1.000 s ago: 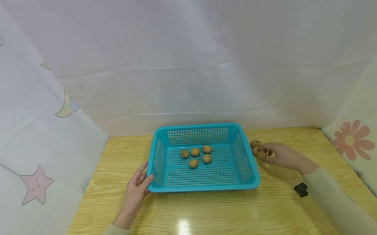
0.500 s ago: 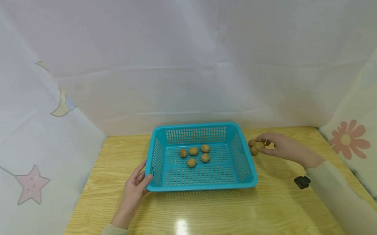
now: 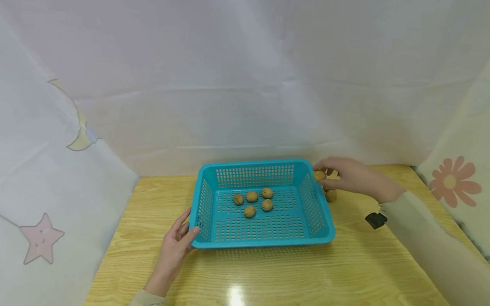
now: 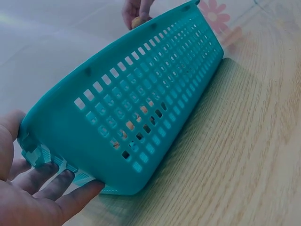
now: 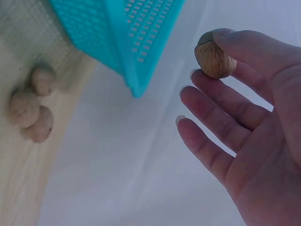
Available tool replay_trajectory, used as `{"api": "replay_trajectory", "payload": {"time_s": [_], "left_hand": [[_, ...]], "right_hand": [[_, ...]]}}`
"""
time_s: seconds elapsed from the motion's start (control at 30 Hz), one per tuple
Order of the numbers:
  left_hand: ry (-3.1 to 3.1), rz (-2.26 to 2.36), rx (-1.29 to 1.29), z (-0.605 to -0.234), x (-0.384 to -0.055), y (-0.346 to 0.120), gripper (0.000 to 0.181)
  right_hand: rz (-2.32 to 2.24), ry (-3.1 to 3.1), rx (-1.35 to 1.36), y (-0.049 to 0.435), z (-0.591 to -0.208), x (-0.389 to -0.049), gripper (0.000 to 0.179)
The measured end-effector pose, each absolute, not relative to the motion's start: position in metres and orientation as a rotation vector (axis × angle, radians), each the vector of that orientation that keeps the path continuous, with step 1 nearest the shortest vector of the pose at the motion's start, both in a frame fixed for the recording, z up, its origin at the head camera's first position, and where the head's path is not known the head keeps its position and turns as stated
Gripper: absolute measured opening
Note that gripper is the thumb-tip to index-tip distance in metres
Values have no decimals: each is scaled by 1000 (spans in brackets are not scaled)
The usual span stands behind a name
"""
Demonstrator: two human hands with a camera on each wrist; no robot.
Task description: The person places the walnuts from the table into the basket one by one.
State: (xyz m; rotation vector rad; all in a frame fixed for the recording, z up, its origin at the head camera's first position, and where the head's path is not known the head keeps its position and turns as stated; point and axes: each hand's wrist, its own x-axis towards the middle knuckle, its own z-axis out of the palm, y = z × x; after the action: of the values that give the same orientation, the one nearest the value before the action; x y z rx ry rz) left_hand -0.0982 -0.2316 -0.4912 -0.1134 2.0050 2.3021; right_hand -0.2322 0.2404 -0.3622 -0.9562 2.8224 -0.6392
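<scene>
A blue plastic basket [image 3: 263,245] with perforated walls holds several walnuts [image 3: 251,197] on its floor. My left hand [image 3: 172,250] grips its left end, thumb over the rim and fingers against the outer wall in the left wrist view. Between thumb and fingertips, my right hand [image 3: 353,177] pinches a walnut [image 5: 215,59] at the height of the basket's right rim. The other fingers of that hand spread out loosely in the right wrist view. Below it, 3 walnuts [image 5: 24,108] lie close together on the table, mostly hidden behind the hand in the head view.
The basket stands on a wood-grain table [image 3: 294,291] near its back edge. Behind it hangs a pale sheet [image 3: 232,99], with printed side sheets left and right. A black strap piece [image 3: 376,220] sits at the right wrist.
My right hand has lifted one walnut from the pile beside the basket and carried it up and left to the right rim. The left hand keeps its hold on the basket.
</scene>
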Motion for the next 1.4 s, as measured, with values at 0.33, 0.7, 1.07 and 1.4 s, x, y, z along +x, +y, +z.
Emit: {"api": "replay_trajectory", "payload": {"time_s": [0.33,0.7,1.07,1.4], "left_hand": [[2027,2295,-103,-489,-99,-230,68],[2024,2298,-114,-491,-99,-230,67],[2016,2302,-123,-488,-99,-230,67],[2019,2303,-122,-490,-97,-229,66]], "right_hand": [[-599,2773,-1147,192,-352,-245,33],[-630,2656,-1318,137,-363,-261,34],[-641,2447,-1311,83,-391,-266,37],[-588,2373,-1350,45,-422,-264,30]]}}
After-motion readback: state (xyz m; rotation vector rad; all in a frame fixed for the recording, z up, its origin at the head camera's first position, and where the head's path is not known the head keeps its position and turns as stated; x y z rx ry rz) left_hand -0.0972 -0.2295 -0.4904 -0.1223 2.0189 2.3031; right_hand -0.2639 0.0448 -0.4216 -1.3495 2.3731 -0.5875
